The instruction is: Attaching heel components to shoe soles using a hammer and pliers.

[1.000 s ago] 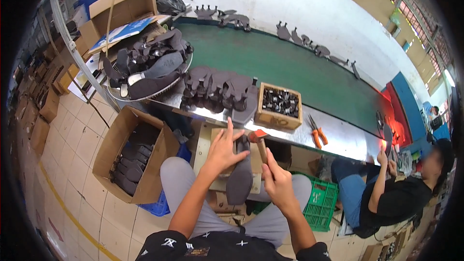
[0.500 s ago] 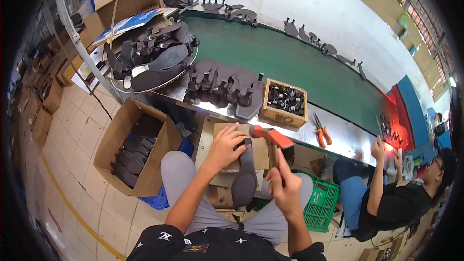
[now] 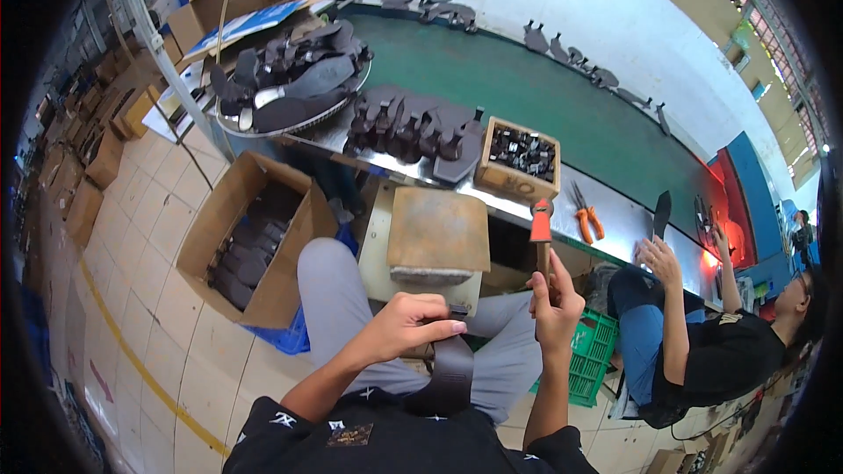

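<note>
I've got the left hand [image 3: 413, 326] curled over the top of a dark shoe sole [image 3: 450, 375], fingers folded down and pinching its upper end, the sole hanging toward my lap at about six o'clock from the metal block [image 3: 437, 233]. The right hand [image 3: 553, 298] is wrapped tight in a fist round the wooden handle of a hammer [image 3: 542, 233], red head up at twelve o'clock from the knuckles — held upright, clear of the block. To my eye the sole is off the block just now, below its front edge, so the thing to get right is seating it flat on that worn top face before any blow lands; I'd keep the left fingers back from the strike zone and let the hammer fall square, not on its edge. At ten o'clock from the block sits an open cardboard box [image 3: 255, 237] with dark pieces inside, on the floor. Up at twelve o'clock on the tabletop [image 3: 606, 211] lies a row of dark soles [image 3: 413, 127], and at one o'clock a small wooden box [image 3: 520, 158] of black parts, orange-handled pliers [image 3: 586, 215] just beside it. At three o'clock a seated co-worker's hand [image 3: 659, 254] lifts another dark piece — well apart from mine.
</note>
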`<state>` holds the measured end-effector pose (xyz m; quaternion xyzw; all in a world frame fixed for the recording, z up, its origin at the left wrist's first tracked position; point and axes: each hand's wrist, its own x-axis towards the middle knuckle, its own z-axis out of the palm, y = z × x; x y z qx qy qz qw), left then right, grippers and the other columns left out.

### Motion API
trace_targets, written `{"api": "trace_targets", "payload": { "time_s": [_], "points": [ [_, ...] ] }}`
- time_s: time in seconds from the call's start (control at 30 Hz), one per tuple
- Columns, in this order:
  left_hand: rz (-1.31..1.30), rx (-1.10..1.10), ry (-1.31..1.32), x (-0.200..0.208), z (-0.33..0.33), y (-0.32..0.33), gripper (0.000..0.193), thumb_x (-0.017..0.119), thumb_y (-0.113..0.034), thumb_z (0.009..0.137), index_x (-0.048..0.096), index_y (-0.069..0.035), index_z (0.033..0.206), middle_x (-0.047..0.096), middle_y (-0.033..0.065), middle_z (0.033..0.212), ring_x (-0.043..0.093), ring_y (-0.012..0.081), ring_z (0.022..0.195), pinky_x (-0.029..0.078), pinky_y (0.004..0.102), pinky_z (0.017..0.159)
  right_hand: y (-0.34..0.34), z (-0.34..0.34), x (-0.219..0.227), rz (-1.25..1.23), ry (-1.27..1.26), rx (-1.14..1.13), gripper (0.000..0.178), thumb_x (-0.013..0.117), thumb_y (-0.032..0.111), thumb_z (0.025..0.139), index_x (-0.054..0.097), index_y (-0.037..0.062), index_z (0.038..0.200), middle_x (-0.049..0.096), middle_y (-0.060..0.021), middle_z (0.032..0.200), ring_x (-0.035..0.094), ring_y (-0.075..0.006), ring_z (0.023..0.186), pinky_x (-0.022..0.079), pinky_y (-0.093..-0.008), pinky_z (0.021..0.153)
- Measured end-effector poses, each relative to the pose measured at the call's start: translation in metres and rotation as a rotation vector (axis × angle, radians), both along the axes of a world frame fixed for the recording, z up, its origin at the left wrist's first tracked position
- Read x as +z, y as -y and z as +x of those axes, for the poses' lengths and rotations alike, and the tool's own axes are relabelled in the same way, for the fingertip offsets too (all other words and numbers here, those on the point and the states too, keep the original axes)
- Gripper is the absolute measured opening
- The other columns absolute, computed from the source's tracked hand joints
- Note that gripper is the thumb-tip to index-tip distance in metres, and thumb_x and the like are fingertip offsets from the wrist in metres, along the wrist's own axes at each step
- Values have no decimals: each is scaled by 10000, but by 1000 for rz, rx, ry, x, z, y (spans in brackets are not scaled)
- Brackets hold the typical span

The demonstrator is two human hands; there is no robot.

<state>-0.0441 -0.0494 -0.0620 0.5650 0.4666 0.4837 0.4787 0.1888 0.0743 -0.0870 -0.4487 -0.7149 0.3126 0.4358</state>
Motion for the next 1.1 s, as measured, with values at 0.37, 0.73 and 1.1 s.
{"api": "trace_targets", "payload": {
  "time_s": [0.37,0.73,1.1],
  "points": [
    [-109,-114,69,27,33,61,308,700,-180,908,588,41,725,474,37,658,433,115,633,342,300,569,93,30,-48,-33,-265,81,308,672,65,913,592,-62,1181,636,-41,738,570,-60,564,469,-210,503],
    [-205,-169,188,-1,51,119,242,669,-185,926,696,32,824,519,30,690,473,103,667,358,275,605,142,48,-62,-125,-321,46,264,591,94,978,554,-60,1190,603,-59,736,535,-78,520,408,-217,446],
    [-88,207,85,6,7,98,186,649,-147,906,761,0,930,530,14,715,493,103,711,361,261,612,-65,-7,-3,525,235,-39,376,704,217,892,640,31,1212,701,-189,942,678,-350,782,538,-414,687]
  ]
}}
